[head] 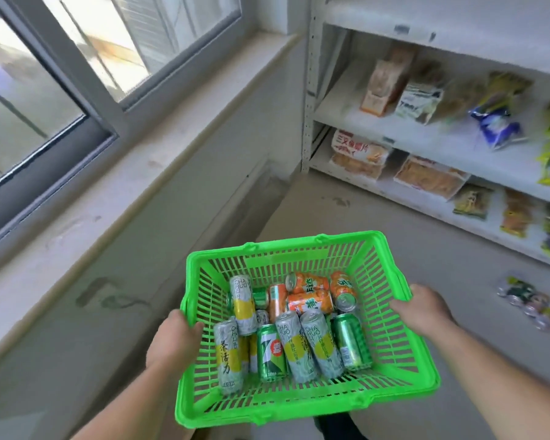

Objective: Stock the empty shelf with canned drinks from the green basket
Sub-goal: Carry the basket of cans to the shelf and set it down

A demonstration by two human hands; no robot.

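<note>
Beside the shelf (426, 134), our left hand (175, 341) and right hand (423, 309) grip the basket (267, 404) rims, cans (299, 331) inside reading "CHA HUO LI" and "7".

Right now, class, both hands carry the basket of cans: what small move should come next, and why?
Probably set the green basket down near the shelf unit. The left hand and right hand both grip its rim, so neither is free to lift a can.
</note>
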